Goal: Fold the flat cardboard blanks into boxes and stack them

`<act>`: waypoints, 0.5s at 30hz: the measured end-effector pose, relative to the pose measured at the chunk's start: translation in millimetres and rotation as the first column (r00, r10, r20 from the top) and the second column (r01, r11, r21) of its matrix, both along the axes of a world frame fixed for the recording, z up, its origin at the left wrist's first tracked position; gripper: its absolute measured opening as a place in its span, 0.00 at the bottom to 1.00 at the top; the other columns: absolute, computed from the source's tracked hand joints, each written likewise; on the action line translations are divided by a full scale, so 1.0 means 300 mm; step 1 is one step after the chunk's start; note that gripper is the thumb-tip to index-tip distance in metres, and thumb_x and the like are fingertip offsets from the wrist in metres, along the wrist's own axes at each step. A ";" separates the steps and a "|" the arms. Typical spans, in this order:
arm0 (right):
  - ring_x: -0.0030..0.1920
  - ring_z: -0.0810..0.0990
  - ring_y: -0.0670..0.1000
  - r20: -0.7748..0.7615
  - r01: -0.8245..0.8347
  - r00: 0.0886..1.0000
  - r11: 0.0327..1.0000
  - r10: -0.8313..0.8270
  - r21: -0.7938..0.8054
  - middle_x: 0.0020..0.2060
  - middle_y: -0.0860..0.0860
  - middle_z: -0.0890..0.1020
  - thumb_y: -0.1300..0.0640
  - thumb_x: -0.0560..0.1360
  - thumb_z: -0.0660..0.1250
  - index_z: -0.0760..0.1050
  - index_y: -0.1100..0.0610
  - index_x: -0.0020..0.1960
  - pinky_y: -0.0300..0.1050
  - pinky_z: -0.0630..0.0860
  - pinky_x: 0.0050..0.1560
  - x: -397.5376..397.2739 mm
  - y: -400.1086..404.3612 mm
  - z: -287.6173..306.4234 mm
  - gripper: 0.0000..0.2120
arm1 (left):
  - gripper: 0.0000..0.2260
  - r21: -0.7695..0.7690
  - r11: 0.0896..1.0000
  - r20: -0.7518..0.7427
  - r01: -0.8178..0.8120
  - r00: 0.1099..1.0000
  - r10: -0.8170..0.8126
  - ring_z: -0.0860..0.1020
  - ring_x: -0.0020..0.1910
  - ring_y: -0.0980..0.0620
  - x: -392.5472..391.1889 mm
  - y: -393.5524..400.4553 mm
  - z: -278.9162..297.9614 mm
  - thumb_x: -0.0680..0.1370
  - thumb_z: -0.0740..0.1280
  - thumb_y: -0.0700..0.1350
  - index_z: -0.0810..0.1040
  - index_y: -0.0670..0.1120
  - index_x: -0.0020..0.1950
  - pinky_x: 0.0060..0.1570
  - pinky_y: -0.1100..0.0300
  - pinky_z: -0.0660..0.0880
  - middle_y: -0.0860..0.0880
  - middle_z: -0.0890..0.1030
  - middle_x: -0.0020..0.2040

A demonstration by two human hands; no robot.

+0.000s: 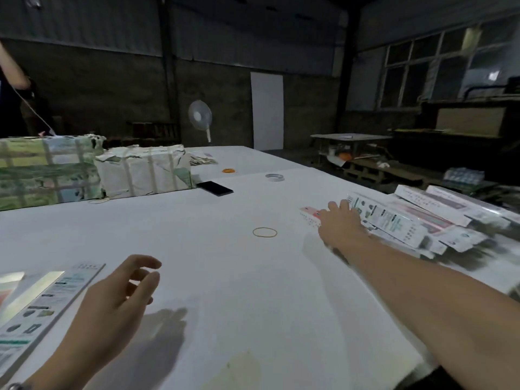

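1. My right hand [339, 220] is stretched out to the pile of boxes [416, 218] on the right side of the table [225, 263]. It lies on the near end of the pile, over a pink-and-white carton [309, 216]. The picture is blurred there, so I cannot tell whether my fingers have closed on anything.
2. My left hand [118, 294] hovers above the table with its fingers loosely curled, holding nothing. A flat blank [36, 305] lies just beside it at the left edge.
3. I judge this step to be stacking, or tidying the pile. To do it well I should seat the carton square with the ones under it, long edges in line, and press lightly so the folded walls do not crush.
4. The pile looks loose and fanned out, so I would nudge it together before letting go, or it may slide.
5. The rubber band [264, 232] lies between my hands, well apart from both. I would keep it out from under the boxes.
6. Next my left hand is well placed to take up the flat blank.
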State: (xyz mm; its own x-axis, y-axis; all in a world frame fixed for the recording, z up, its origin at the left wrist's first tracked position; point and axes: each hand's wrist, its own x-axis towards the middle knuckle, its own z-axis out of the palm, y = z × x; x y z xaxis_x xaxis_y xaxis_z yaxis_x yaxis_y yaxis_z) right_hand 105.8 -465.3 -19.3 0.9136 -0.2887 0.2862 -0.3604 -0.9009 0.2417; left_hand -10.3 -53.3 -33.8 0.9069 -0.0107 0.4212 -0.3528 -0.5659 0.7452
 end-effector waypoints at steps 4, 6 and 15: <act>0.65 0.66 0.57 0.070 -0.189 0.981 0.977 0.183 0.103 0.66 0.52 0.70 0.52 0.81 0.56 0.70 0.50 0.69 0.53 0.66 0.63 0.000 0.171 0.051 0.18 | 0.10 0.052 0.999 -0.021 -0.005 1.000 0.006 0.81 0.38 0.57 0.004 0.005 -0.007 0.79 0.66 0.41 0.80 0.57 0.47 0.35 0.69 0.73 0.61 0.82 0.42; 0.67 0.65 0.56 0.113 -0.340 0.940 0.911 0.322 0.234 0.67 0.50 0.71 0.49 0.81 0.57 0.72 0.49 0.69 0.52 0.68 0.63 -0.024 0.309 0.067 0.18 | 0.10 0.078 0.997 -0.034 -0.019 0.999 0.022 0.81 0.39 0.56 0.005 0.007 -0.010 0.79 0.66 0.42 0.79 0.58 0.47 0.36 0.64 0.74 0.62 0.82 0.41; 0.65 0.69 0.49 0.387 -0.769 0.593 0.354 0.706 0.533 0.63 0.44 0.76 0.44 0.80 0.60 0.76 0.46 0.64 0.50 0.71 0.62 -0.243 0.909 0.016 0.15 | 0.08 0.325 0.928 -0.029 -0.179 0.979 0.200 0.79 0.43 0.52 0.030 0.062 0.016 0.79 0.64 0.45 0.76 0.53 0.58 0.43 0.52 0.75 0.55 0.81 0.41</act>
State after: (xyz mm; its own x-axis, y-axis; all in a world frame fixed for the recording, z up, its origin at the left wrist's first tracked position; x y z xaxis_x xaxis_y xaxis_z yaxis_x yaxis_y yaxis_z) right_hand 32.8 -192.8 -14.6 0.8322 0.3672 0.4154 0.5367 -0.7213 -0.4377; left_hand -1.4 -34.8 -29.1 0.9290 0.0390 0.3679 -0.1753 -0.8294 0.5305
